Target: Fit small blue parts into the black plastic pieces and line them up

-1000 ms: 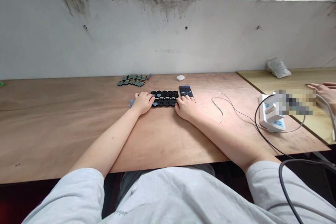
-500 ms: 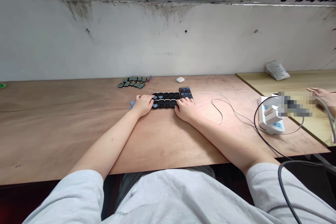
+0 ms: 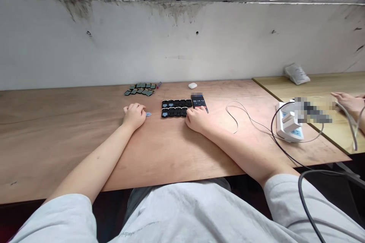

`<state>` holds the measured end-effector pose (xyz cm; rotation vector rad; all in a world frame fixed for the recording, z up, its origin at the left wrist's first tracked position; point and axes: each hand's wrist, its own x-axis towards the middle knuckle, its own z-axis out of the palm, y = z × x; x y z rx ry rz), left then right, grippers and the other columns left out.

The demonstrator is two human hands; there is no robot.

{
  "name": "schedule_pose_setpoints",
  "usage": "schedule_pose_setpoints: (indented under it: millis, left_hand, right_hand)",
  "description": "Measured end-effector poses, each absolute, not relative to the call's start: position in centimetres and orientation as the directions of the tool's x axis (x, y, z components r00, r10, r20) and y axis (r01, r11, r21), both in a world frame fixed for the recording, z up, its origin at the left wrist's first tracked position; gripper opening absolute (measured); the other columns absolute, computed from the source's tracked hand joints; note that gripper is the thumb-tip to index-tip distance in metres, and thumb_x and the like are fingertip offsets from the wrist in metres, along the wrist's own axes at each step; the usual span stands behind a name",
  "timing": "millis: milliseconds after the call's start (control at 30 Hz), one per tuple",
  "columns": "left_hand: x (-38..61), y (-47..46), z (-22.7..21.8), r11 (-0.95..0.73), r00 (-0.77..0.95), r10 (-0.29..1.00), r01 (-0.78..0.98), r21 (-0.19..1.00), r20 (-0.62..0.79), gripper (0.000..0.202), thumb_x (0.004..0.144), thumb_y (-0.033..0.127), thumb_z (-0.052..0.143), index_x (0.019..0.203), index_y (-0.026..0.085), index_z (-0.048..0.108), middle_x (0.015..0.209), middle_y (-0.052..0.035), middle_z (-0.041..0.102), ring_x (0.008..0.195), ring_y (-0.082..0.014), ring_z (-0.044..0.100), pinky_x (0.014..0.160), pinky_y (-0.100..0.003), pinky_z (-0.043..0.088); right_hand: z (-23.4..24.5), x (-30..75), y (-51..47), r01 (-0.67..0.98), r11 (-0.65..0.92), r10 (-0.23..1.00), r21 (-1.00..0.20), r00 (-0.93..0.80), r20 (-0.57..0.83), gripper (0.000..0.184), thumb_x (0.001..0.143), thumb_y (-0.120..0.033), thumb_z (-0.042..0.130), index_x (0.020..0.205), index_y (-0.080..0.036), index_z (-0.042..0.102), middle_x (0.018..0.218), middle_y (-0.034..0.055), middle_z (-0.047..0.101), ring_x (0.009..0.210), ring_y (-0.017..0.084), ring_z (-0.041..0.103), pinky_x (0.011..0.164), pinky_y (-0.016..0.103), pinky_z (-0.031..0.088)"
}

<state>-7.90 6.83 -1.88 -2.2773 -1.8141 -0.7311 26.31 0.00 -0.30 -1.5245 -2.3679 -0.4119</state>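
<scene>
Two rows of joined black square plastic housings [image 3: 175,112] lie one behind the other on the table. Light blue pads sit in a few compartments at their left ends. My right hand [image 3: 197,119] is closed at the right end of the front row, fingertips against it. Left of the rows, my left hand [image 3: 134,117] rests on the table with fingers curled down; what is under its fingertips is hidden. Small light blue pads [image 3: 148,114] lie loose beside those fingers. Just behind my right hand a phone [image 3: 199,101] shows a running timer.
Several small dark green square modules [image 3: 140,89] lie at the back left, beside a thin purple tool [image 3: 159,85]. A white case [image 3: 192,85] is near the wall. On the right are a white power strip [image 3: 290,127] with cables, a white packet [image 3: 297,73] and another person's hand [image 3: 346,102].
My left hand has moved left, off the left end of the housings, to the loose blue pads. My right hand stays at the right end. The view has shifted slightly.
</scene>
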Motion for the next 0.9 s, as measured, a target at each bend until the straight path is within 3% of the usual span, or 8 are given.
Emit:
schedule_pose_setpoints:
  millis: [133,233,333,433,633,900]
  left_hand:
    - [-8.2,6.4,-1.5,-0.328,0.205,0.872,0.919,0.220,0.444,0.034,0.081,0.017,0.048,0.097,0.024,0.077,0.113,-0.0115,0.072,0.119,-0.0330,0.059,0.106,-0.053,0.036]
    - [-8.3,6.2,-1.4,-0.375,0.269,0.871,0.905,0.201,0.412,0.035,0.081,0.018,0.049,0.100,0.024,0.078,0.115,-0.0110,0.072,0.120,-0.0333,0.058,0.105,-0.053,0.038]
    - [-8.5,6.2,-1.6,-0.390,0.299,0.869,0.905,0.172,0.395,0.033,0.084,0.022,0.050,0.099,0.024,0.079,0.113,-0.0117,0.073,0.118,-0.0343,0.058,0.105,-0.055,0.037]
    - [-8.4,6.4,-1.7,-0.397,0.311,0.863,0.905,0.152,0.399,0.030,0.087,0.026,0.050,0.096,0.024,0.078,0.112,-0.0121,0.074,0.118,-0.0345,0.059,0.105,-0.055,0.036]
    - [-8.2,6.4,-1.6,-0.389,0.309,0.873,0.908,0.156,0.379,0.025,0.090,0.030,0.048,0.091,0.023,0.072,0.112,-0.0109,0.075,0.117,-0.0330,0.060,0.102,-0.052,0.039]
    - [-8.7,6.8,-1.8,-0.397,0.298,0.885,0.885,0.244,0.358,0.016,0.088,0.033,0.053,0.089,0.023,0.066,0.107,-0.0080,0.076,0.112,-0.0305,0.063,0.101,-0.048,0.040]
  right_hand:
    - [-0.5,26.2,0.0,0.877,0.476,0.796,0.063,-0.460,0.392,0.026,0.098,-0.022,0.046,0.086,-0.016,0.069,0.077,0.0111,0.073,0.076,0.024,0.063,0.082,0.038,0.032]
    - [-0.6,26.3,0.0,0.758,0.651,0.699,0.037,-0.617,0.362,0.027,0.098,-0.022,0.046,0.089,-0.017,0.071,0.078,0.0089,0.072,0.075,0.022,0.062,0.082,0.036,0.036]
    - [-0.7,26.4,0.0,0.560,0.829,0.531,-0.012,-0.778,0.337,0.027,0.097,-0.018,0.047,0.108,-0.018,0.072,0.094,0.0095,0.075,0.087,0.023,0.064,0.086,0.035,0.043]
    - [-1.1,26.5,0.0,0.436,0.897,0.432,-0.079,-0.822,0.372,0.037,0.095,-0.013,0.044,0.123,-0.018,0.068,0.119,0.0121,0.073,0.105,0.023,0.064,0.092,0.034,0.048]
    - [-1.5,26.8,0.5,0.470,0.877,0.469,-0.099,-0.795,0.386,0.042,0.092,-0.011,0.051,0.128,-0.021,0.070,0.138,0.0118,0.066,0.119,0.026,0.059,0.103,0.042,0.047]
    - [-1.5,26.9,0.8,0.483,0.870,0.482,-0.098,-0.794,0.371,0.028,0.103,-0.030,0.056,0.121,-0.020,0.075,0.114,0.0126,0.069,0.101,0.025,0.060,0.091,0.039,0.049]
